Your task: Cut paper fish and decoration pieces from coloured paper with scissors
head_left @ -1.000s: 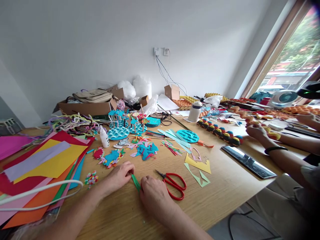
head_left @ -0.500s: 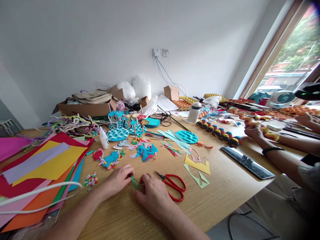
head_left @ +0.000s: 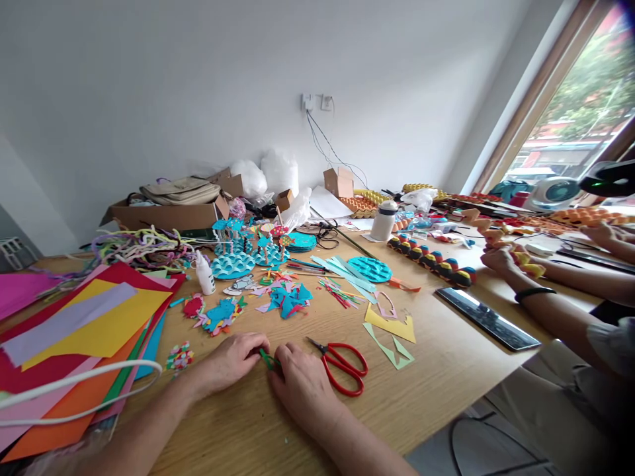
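Observation:
Low over the wooden table, my left hand [head_left: 237, 360] pinches one end of a narrow green paper strip [head_left: 266, 359]. At the strip's other end, my right hand [head_left: 302, 377] grips it, with the fingertips partly hidden. The two hands are close together, the strip between them. Just right of my right hand lie red-handled scissors [head_left: 346, 367], blades pointing left. Beyond my hands are blue paper cutouts [head_left: 288, 299] and more cutouts [head_left: 221, 316]. Tiny coloured paper bits [head_left: 179, 357] sit left of my left forearm.
Coloured paper sheets [head_left: 84, 324] cover the left side, with a white cable [head_left: 89, 373] across them. A glue bottle [head_left: 204, 274], blue egg-tray pieces [head_left: 233, 266], paper scraps [head_left: 391, 322] and a black tablet [head_left: 486, 318] lie around. At right, another person's hands [head_left: 501, 259] hold a painted strip.
My hands have drawn slightly closer together, and less of the green strip shows between them. The view has shifted a little.

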### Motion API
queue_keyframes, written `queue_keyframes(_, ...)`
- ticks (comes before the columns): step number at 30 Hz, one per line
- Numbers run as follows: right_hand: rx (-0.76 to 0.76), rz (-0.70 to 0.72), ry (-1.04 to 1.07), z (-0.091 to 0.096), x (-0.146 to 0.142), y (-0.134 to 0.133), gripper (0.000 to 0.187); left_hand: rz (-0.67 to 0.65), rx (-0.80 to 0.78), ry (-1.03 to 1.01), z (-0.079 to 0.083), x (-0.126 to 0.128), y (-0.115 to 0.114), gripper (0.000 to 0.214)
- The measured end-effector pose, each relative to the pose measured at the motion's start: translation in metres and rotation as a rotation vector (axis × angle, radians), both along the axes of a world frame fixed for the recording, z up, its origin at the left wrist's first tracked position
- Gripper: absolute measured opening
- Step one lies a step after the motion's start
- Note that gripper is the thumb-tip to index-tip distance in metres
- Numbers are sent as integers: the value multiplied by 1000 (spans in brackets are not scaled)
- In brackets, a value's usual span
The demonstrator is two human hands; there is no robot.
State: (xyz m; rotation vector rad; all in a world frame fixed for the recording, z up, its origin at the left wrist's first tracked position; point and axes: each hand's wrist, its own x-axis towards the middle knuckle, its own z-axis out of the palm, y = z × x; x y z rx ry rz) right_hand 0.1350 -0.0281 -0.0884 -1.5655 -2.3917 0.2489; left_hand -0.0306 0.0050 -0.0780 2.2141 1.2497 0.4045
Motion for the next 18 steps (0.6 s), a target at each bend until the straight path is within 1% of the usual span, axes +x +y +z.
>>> queue_keyframes(4,-4,-5,-12,-1,0,1,13,-16,-22,-3,1,0,-2,27)
queue_keyframes(8,-14,-10,2,-3,-1,1,13,18,-18,-7,-4,0,0,19)
queue_keyframes(11,-37,-24,41,-3,-1,0,12,39,-7,-21,-8,0,3,17)
queue_keyframes(13,-44,-26,122,-1,1,1,10,52,14,-35,-7,0,4,17)
queue_keyframes(16,-3,-33,356,4,5,2,13,75,79,-57,0,4,1,17)
queue_keyframes(18,-28,-24,508,7,8,3,18,79,131,-69,6,7,-3,18)
